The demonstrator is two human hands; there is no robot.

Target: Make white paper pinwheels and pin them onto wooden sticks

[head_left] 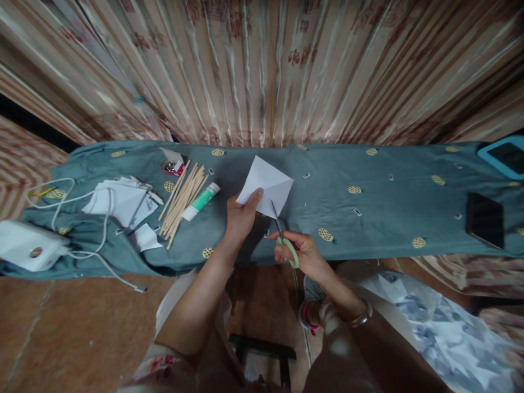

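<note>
A square of white paper point(266, 180) with crease lines is held over the cloth-covered table, one corner pointing away from me. My left hand point(242, 215) grips its left lower side, thumb on top and the other fingers mostly hidden underneath. In my right hand point(303, 251) is a pair of scissors point(291, 252) with light green handles, my fingers through the loops. The scissor blades meet the paper near its lower corner, pointing up and away from me. How far the blades have cut in, I cannot tell.
Left of the paper lie a glue stick point(201, 202), a bundle of wooden sticks point(184, 199), a small open box point(173, 162), white paper pieces point(117, 202) and a white device point(30, 245) with cables. A dark phone point(485, 219) and a blue-framed device point(505, 157) are at right.
</note>
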